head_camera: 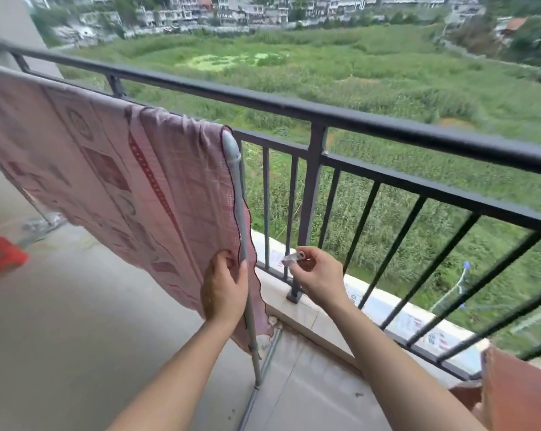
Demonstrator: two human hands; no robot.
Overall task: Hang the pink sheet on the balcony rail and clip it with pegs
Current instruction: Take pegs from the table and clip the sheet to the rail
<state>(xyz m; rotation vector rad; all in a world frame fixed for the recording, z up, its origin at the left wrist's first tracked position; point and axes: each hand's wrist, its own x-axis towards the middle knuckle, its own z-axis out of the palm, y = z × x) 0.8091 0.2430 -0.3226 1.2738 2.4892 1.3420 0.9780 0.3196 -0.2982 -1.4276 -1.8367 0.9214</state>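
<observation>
The pink sheet hangs at my 10 o'clock, draped over the grey drying-rack bar just inside the black balcony rail. Its scalloped edge runs down the upright pole. My left hand grips that edge against the pole. My right hand, at its 2 o'clock, pinches a small pale peg. I'd hold the cloth taut and flat, squeeze the peg wide, and seat it over both hem and pole.
</observation>
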